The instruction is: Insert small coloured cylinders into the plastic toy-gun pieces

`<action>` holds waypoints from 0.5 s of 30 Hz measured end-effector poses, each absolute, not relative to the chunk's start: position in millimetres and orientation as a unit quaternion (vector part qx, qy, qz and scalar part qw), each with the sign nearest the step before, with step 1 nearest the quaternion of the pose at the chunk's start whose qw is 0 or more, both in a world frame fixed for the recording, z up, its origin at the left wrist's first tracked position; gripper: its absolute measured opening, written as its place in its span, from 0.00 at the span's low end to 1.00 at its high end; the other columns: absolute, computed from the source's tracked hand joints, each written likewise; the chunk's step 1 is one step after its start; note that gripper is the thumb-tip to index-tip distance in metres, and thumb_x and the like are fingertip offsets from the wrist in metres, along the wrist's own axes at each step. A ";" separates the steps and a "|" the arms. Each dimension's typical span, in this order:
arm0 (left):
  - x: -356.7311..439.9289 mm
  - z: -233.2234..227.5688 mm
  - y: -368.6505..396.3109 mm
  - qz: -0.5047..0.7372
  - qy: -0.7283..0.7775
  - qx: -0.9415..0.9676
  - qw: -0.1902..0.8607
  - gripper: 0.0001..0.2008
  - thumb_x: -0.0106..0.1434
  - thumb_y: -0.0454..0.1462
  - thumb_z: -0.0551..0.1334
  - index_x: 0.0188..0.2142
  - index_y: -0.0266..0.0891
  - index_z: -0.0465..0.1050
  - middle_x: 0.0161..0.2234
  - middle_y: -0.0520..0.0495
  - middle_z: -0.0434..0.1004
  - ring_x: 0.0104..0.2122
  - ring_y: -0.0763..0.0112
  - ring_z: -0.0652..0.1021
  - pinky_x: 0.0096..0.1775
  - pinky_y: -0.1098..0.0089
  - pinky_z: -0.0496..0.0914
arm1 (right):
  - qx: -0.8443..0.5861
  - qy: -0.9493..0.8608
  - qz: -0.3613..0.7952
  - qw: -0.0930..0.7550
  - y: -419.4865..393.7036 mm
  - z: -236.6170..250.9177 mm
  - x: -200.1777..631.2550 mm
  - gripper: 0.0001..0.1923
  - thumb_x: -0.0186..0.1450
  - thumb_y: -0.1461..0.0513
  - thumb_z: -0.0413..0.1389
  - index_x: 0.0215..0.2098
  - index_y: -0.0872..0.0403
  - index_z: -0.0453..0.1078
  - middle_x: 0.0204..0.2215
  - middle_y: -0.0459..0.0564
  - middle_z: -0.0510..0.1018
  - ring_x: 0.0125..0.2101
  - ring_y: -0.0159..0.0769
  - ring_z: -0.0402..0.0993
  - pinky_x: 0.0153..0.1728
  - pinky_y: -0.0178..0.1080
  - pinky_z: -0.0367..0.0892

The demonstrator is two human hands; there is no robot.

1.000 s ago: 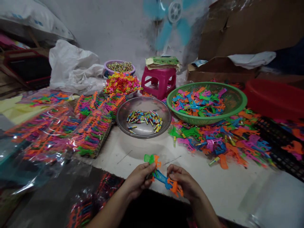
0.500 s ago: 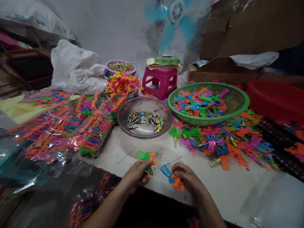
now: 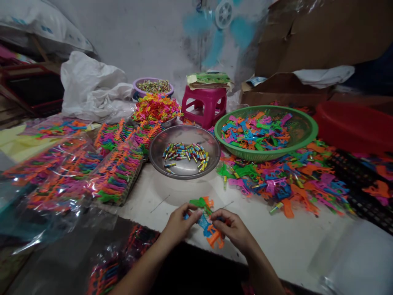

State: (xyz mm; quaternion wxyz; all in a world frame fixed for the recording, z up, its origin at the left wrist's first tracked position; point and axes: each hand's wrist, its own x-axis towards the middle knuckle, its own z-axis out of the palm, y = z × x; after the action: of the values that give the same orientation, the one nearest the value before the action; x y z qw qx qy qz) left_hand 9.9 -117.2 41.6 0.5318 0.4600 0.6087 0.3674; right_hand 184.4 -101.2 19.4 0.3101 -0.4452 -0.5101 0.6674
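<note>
My left hand (image 3: 181,223) and my right hand (image 3: 231,229) meet over the table's near edge, fingers closed on small plastic toy pistols. A green toy pistol (image 3: 198,202) with an orange part (image 3: 208,201) lies between the fingertips of both hands. Just below it, a blue toy pistol (image 3: 203,222) with an orange part (image 3: 215,238) crosses from my left thumb to my right fingers. Which fingers bear which toy is partly hidden. Beyond the hands stands a metal bowl (image 3: 184,174) holding several short, shiny, multicoloured tubes (image 3: 186,153).
Right of the bowl, a green basket (image 3: 267,155) holds toy pistols, with a loose pile (image 3: 294,184) before it. Bagged toys (image 3: 116,172) cover the left. Behind are a pink stool (image 3: 204,106), a bowl of colourful parts (image 3: 156,108) and a fan (image 3: 224,14). Thin rods (image 3: 159,203) lie nearby.
My hands have come together. The right hand brought the blue and orange toy leftward, beneath the green one, and its fingers now reach the green toy. The view shifted slightly.
</note>
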 end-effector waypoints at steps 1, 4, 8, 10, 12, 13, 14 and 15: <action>11.1 40.7 -117.6 0.365 0.585 0.437 0.577 0.15 0.49 0.47 0.60 0.28 0.36 0.69 0.18 0.55 0.67 0.13 0.80 0.60 0.16 0.77 0.51 | -0.439 -0.511 0.670 0.312 -101.2 19.9 183.8 0.13 0.50 0.54 0.59 0.29 0.55 0.67 0.16 0.40 0.65 0.15 0.24 0.57 0.17 0.30 0.56; 10.5 36.2 -119.1 0.379 0.515 0.346 0.686 0.14 0.50 0.46 0.61 0.24 0.36 0.65 0.12 0.60 0.58 0.10 0.85 0.52 0.14 0.78 0.43 | -0.391 -0.486 0.691 0.365 -101.1 20.1 189.4 0.17 0.53 0.51 0.56 0.36 0.53 0.67 0.24 0.46 0.72 0.22 0.31 0.66 0.24 0.34 0.62; 10.6 32.6 -123.1 0.359 0.422 0.214 0.804 0.11 0.50 0.42 0.62 0.24 0.36 0.64 0.11 0.62 0.53 0.10 0.87 0.49 0.14 0.79 0.39 | -0.297 -0.502 0.698 0.416 -102.0 21.1 197.4 0.24 0.54 0.49 0.55 0.46 0.49 0.65 0.44 0.54 0.71 0.45 0.43 0.65 0.44 0.45 0.59; 15.1 31.4 -125.3 0.330 0.407 0.175 0.834 0.11 0.49 0.42 0.62 0.28 0.35 0.66 0.12 0.61 0.55 0.10 0.88 0.49 0.14 0.79 0.37 | -0.287 -0.588 0.657 0.373 -103.6 21.6 193.2 0.23 0.50 0.52 0.60 0.43 0.49 0.69 0.50 0.52 0.65 0.51 0.45 0.57 0.50 0.45 0.52; 20.7 29.7 -126.7 0.326 0.426 0.174 0.826 0.14 0.50 0.43 0.62 0.30 0.34 0.68 0.14 0.60 0.56 0.10 0.88 0.52 0.13 0.80 0.39 | -0.319 -0.629 0.610 0.362 -105.0 19.8 184.5 0.16 0.49 0.54 0.60 0.35 0.51 0.72 0.47 0.51 0.68 0.49 0.44 0.60 0.49 0.44 0.54; 22.8 28.5 -126.9 0.337 0.442 0.178 0.812 0.15 0.50 0.45 0.61 0.31 0.34 0.69 0.15 0.58 0.58 0.11 0.87 0.55 0.13 0.80 0.41 | -0.354 -0.612 0.593 0.386 -105.3 17.9 180.0 0.13 0.51 0.54 0.59 0.31 0.51 0.73 0.42 0.51 0.71 0.44 0.43 0.64 0.46 0.43 0.57; 23.9 27.4 -126.8 0.352 0.458 0.179 0.796 0.16 0.51 0.45 0.60 0.32 0.34 0.69 0.16 0.57 0.61 0.12 0.86 0.58 0.14 0.80 0.44 | -0.397 -0.575 0.578 0.422 -105.1 15.5 176.0 0.12 0.52 0.53 0.57 0.28 0.52 0.72 0.35 0.50 0.73 0.38 0.40 0.67 0.41 0.41 0.61; 24.0 26.2 -126.5 0.368 0.469 0.177 0.783 0.15 0.52 0.44 0.59 0.34 0.34 0.69 0.19 0.55 0.64 0.14 0.85 0.61 0.15 0.81 0.48 | -0.440 -0.530 0.561 0.458 -104.5 12.8 173.0 0.13 0.54 0.52 0.56 0.25 0.53 0.70 0.28 0.48 0.72 0.31 0.36 0.67 0.35 0.38 0.63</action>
State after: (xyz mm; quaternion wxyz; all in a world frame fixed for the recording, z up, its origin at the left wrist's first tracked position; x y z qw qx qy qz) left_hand 24.0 -126.5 26.2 0.7830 0.1768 0.4692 0.3681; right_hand 173.0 -104.5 12.8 0.4583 -0.4403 -0.5301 0.5614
